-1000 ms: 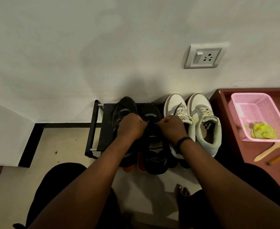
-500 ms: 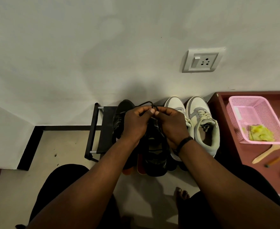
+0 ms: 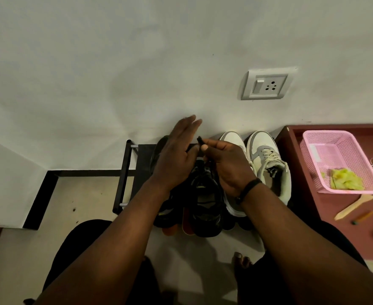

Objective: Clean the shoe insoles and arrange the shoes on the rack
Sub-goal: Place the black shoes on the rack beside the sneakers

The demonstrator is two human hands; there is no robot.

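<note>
L hand (image 3: pixel 176 159) fingers spread straight, holding nothing. R hand (image 3: pixel 227 164) fingers pinch black lace (image 3: pixel 199 140) tip. Black shoe (image 3: pixel 205 194) below fingers, toe toward wall.

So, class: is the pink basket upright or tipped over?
Upright: the pink basket sits on the red table, its opening up, a yellow cloth inside.

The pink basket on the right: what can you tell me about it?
The pink basket is a rectangular tray of perforated plastic, as it looks, with flaring mesh walls and a solid rim. It sits upright on the reddish-brown table. A crumpled yellow-green cloth lies in its near corner. Neither hand touches it.
</note>
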